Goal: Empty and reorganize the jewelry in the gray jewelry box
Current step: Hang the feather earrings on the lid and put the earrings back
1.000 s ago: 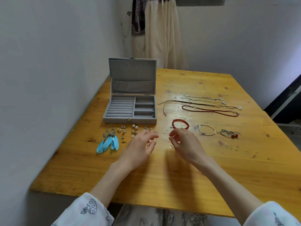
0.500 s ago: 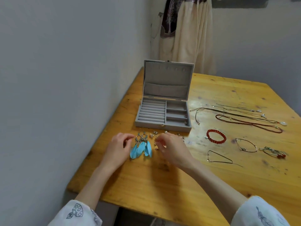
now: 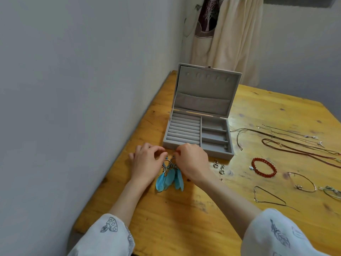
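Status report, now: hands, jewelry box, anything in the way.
Left hand and right hand pinching feather earrings. Jewelry box open, mostly empty. Nothing blocking the box.

wooden table [image 3: 184, 218], jewelry box [image 3: 198, 143] (open), bracelet [image 3: 264, 167]

Both forearms reach forward, left hand [image 3: 147, 160] and right hand [image 3: 191, 161] close together, fingers pinched.

- Right hand [image 3: 191, 161] covers part of the gray jewelry box [image 3: 198, 133] front wall.
- Blue feather earrings [image 3: 170, 177]: hooks hidden beneath fingertips; grip undeterminable.
- Necklaces [image 3: 295, 145] and a bangle [image 3: 332, 192] cut off at right edge.
- Small earrings [image 3: 219, 168]: detail too fine to resolve.
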`<move>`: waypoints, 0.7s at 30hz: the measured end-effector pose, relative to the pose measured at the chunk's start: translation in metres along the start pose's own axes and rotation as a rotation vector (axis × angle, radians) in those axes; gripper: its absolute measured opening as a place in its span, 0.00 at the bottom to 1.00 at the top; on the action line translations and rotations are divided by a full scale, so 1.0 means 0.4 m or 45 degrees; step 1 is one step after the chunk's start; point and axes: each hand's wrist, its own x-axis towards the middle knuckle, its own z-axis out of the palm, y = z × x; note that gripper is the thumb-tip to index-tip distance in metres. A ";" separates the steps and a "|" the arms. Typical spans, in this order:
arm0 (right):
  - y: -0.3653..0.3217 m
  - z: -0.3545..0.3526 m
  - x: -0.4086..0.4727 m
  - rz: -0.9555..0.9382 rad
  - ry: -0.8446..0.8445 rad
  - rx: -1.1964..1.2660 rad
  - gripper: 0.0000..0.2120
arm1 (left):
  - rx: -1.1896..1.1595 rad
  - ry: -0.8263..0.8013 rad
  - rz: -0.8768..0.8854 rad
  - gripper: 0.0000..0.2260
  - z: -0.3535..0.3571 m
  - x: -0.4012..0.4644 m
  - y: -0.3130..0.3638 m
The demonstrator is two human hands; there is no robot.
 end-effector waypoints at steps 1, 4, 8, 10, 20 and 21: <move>0.000 0.004 0.003 0.004 0.003 -0.012 0.11 | 0.008 -0.003 -0.008 0.13 0.003 0.003 0.004; -0.002 0.012 0.008 -0.016 0.015 -0.033 0.11 | 0.032 0.016 -0.022 0.11 0.008 0.004 0.008; -0.007 0.017 0.013 -0.034 0.012 -0.001 0.11 | 0.004 -0.009 -0.036 0.10 0.004 0.005 0.009; -0.007 0.015 0.014 -0.037 0.001 0.036 0.11 | 0.001 -0.021 -0.037 0.10 0.003 0.006 0.009; -0.024 0.000 0.016 -0.110 -0.037 0.056 0.11 | -0.174 -0.135 -0.034 0.04 -0.027 0.002 -0.001; -0.025 -0.006 0.013 -0.132 -0.038 0.067 0.11 | -0.205 -0.152 -0.032 0.04 -0.032 0.002 -0.001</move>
